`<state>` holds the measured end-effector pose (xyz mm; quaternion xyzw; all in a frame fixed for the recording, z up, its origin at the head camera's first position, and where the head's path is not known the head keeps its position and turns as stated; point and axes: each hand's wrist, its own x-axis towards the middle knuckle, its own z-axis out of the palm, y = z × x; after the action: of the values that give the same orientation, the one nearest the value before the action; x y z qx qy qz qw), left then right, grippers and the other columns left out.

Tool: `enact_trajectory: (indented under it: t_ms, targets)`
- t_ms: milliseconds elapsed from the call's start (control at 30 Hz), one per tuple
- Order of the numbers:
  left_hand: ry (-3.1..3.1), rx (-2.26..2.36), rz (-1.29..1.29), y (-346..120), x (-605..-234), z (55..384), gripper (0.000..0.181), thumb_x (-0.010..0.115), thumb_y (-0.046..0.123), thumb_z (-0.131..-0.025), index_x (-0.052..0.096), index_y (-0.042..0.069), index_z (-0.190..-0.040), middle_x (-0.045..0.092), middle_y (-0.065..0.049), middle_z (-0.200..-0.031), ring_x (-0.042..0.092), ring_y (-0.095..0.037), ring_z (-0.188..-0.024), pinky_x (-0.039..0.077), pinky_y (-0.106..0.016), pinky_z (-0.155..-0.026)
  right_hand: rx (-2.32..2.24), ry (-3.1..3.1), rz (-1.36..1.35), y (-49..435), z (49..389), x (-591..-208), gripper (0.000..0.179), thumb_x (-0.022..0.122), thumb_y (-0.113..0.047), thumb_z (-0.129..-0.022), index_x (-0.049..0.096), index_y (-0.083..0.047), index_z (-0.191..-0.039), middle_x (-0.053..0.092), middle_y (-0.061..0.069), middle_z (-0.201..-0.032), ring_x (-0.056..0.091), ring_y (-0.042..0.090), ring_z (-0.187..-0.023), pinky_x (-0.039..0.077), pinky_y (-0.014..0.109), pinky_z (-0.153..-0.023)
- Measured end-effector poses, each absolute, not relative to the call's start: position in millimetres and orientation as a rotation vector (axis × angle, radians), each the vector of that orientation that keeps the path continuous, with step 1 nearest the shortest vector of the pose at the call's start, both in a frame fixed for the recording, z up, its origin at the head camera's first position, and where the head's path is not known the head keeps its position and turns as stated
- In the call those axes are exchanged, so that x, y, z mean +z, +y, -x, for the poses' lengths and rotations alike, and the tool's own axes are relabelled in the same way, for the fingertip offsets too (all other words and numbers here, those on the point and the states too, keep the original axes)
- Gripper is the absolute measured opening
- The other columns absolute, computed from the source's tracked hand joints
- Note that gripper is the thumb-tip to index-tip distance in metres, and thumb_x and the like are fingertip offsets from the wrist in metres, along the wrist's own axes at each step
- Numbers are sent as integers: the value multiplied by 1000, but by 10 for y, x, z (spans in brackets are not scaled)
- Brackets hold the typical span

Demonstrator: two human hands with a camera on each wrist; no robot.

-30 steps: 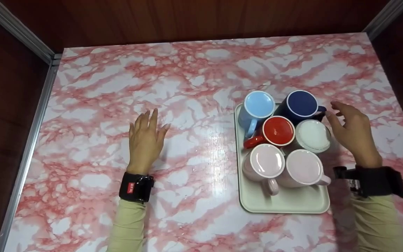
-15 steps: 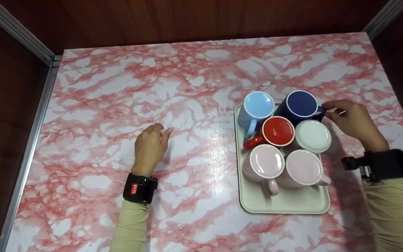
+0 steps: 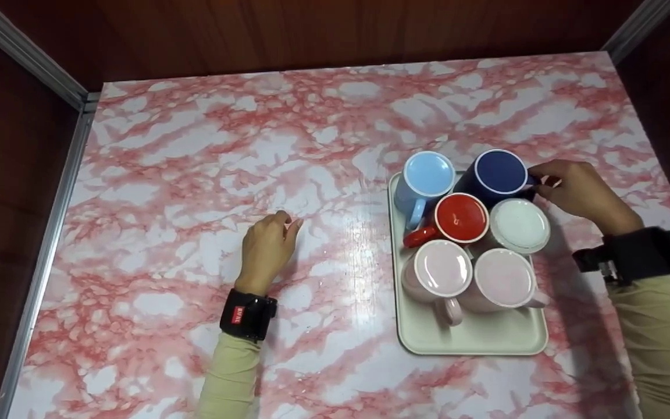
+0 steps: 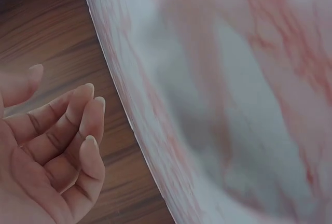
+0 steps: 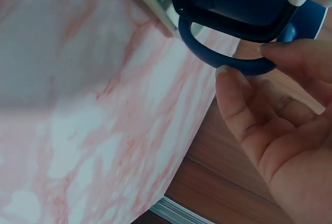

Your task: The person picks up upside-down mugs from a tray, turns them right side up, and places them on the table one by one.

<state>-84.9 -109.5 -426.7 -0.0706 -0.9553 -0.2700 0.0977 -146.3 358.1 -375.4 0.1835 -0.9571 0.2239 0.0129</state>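
Observation:
My right hand (image 3: 585,192) pinches the handle of a dark blue mug (image 3: 502,172) at the back right corner of a cream tray (image 3: 474,343). Thumb and fingertips meet on that mug's handle (image 5: 223,60) in the right wrist view. Beside it on the tray stand a light blue mug (image 3: 428,173), a red mug (image 3: 461,217), a white round-topped piece (image 3: 520,226) whose handle I cannot see, and two pale pink mugs (image 3: 443,269). My left hand (image 3: 266,247) hovers left of the tray, its fingers loosely curled around nothing.
The table (image 3: 195,145) has a pink and white marbled top. Dark wooden panels (image 3: 341,35) enclose it at the back and both sides, with metal strips (image 3: 73,145) along the corners.
My right hand has moved left and taken hold of the dark blue mug's handle. My left hand has shifted right and toward me, its fingers going from straight to loosely curled.

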Motion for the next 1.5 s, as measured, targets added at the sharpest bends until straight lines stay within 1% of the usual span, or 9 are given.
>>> enact_trajectory:
  t_ms: [167, 433, 600, 867, 967, 1100, 1200, 1333, 1500]
  targets:
    - [-2819, -844, 233, -1048, -4286, 850, 25, 60, 23, -89, 63, -1, -84, 55, -6, -63, 53, -20, -55, 44, -36, -51, 674, -2961, -618, 3573, 1506, -3792, 21, 65, 9, -75, 66, 5, -96, 65, 18, -85, 57, 27, -69, 38, 15, -56]
    - [-2829, -851, 234, -977, -4298, 845, 25, 61, 24, -89, 64, -1, -85, 56, -6, -64, 54, -23, -57, 44, -38, -53, 642, -2864, -661, 3571, 1512, -3873, 19, 62, 15, -71, 64, 2, -85, 62, 15, -79, 50, 19, -66, 34, 20, -60]
    - [-2829, -880, 247, -948, -4305, 839, 24, 60, 23, -89, 64, -1, -85, 55, -6, -65, 54, -22, -57, 44, -38, -54, 656, -2795, -678, 3576, 1481, -3913, 27, 54, 20, -66, 63, 5, -86, 62, 19, -81, 54, 27, -70, 35, 23, -63]
    - [-2827, -924, 278, -918, -4285, 826, 23, 60, 23, -89, 63, 0, -85, 56, -6, -66, 54, -22, -58, 44, -38, -54, 643, -2699, -628, 3580, 1424, -3848, 28, 53, 20, -65, 63, 8, -87, 62, 19, -79, 51, 23, -67, 32, 18, -62]
    - [-2832, -937, 300, -898, -4270, 817, 23, 60, 23, -89, 64, 0, -86, 57, -6, -68, 56, -21, -59, 45, -37, -54, 639, -2650, -587, 3579, 1399, -3784, 27, 53, 20, -65, 64, 9, -87, 61, 20, -78, 49, 15, -67, 31, 17, -62]
    - [-2827, -959, 331, -863, -4248, 806, 23, 60, 23, -89, 64, 2, -86, 58, -5, -69, 56, -19, -61, 46, -34, -55, 693, -2593, -482, 3554, 1331, -3660, 22, 58, 19, -70, 65, 10, -89, 62, 20, -73, 43, -12, -63, 31, 8, -60]
    - [-2770, -972, 347, -822, -4216, 793, 21, 61, 22, -89, 64, 2, -86, 59, -5, -71, 57, -18, -62, 46, -33, -56, 862, -2574, -365, 3510, 1251, -3552, 19, 62, 15, -74, 65, 11, -92, 63, -1, -66, 44, -20, -57, 35, 3, -54]
    - [-2620, -1018, 363, -730, -4139, 770, 18, 61, 17, -88, 65, 0, -89, 61, -6, -75, 59, -18, -67, 48, -32, -59, 1174, -2534, -193, 3394, 1116, -3427, 13, 62, 11, -78, 66, 11, -90, 58, -23, -64, 53, -7, -48, 42, 8, -46]
    - [-2434, -1203, 414, -549, -3998, 732, 13, 62, 11, -87, 65, -2, -91, 63, -8, -80, 59, -17, -71, 49, -30, -65, 1660, -2392, -60, 3149, 907, -3317, 7, 58, 8, -84, 63, 13, -85, 66, 1, -67, 60, 10, -51, 49, 18, -50]
